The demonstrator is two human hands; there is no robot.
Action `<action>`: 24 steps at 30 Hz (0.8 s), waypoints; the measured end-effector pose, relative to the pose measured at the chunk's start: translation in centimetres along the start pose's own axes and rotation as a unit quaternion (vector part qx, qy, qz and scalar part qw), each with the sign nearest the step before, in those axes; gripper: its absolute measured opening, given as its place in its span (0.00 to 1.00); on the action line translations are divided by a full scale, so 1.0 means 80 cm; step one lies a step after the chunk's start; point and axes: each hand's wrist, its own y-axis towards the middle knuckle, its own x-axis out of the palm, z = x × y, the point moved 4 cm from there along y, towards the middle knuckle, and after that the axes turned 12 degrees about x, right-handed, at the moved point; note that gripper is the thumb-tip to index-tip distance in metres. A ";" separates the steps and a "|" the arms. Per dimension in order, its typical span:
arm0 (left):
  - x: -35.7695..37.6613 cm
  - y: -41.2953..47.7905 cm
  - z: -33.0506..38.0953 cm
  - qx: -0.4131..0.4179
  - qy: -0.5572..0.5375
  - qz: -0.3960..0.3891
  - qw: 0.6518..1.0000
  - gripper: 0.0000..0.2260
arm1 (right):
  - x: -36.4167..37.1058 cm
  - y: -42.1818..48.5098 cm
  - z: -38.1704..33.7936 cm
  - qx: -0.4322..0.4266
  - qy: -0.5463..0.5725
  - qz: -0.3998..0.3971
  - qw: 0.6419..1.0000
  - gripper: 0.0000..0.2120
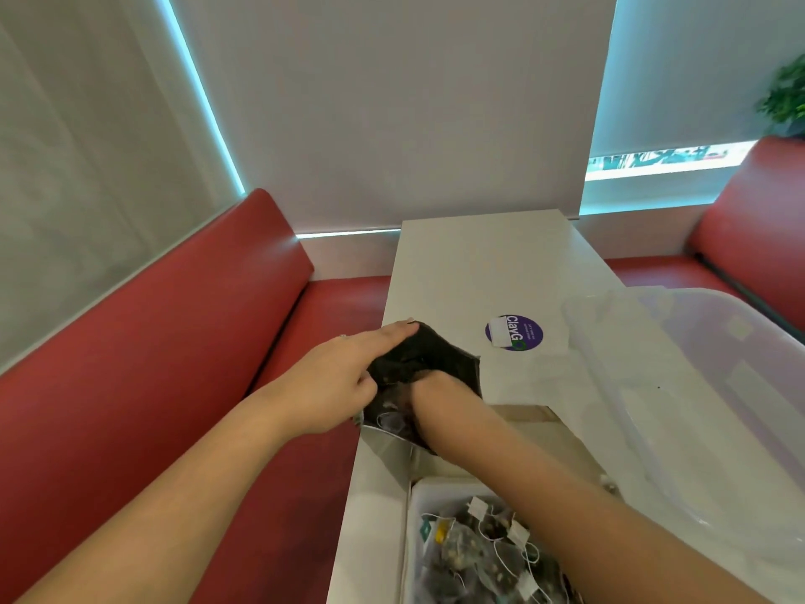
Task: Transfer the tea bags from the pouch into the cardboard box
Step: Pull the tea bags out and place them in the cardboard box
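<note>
Several tea bags [479,547] w/ white strings & paper tags lie heaped in the box [440,490] at btm ctr of frame, partly cut off by the lower edge. The box sits on the near end of a white table [479,263].

R forearm crosses from btm right, passing over the box's right side. R hand [435,388] is pushed into the mouth of the pouch [440,350] just above the box in frame. Its fingers are hidden inside, so can't tell if they're curled or holding anything.

The pouch is dark outside w/ silver lining showing at its lower lip. It sits at ctr frame, at the table's left edge, mouth facing the camera.

L arm comes in from btm left. L hand [331,377] grips the pouch's left side: thumb pinching at the rim, index finger laid straight along the upper edge.

Right of the pouch, a round purple sticker [514,333] is on the tabletop. Further right, a clear plastic tub [705,377] fills the mid-right of frame.

Red bench [152,364] runs along the left and behind the table. Pale blinds [392,102] cover the windows across the top. A blurred green plant [784,98] is at upper right.
</note>
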 end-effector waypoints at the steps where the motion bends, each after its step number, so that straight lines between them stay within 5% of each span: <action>1: 0.000 0.001 -0.001 0.003 0.000 0.000 1.000 0.38 | -0.013 -0.021 0.001 -0.018 0.007 0.027 0.999 0.10; 11: 0.028 0.008 0.010 0.003 0.073 0.011 0.997 0.36 | -0.057 -0.147 0.073 -0.034 0.207 0.163 0.964 0.10; 24: 0.033 0.004 0.010 -0.013 0.064 0.036 0.997 0.35 | 0.107 -0.180 0.091 -0.024 0.150 -0.009 0.988 0.12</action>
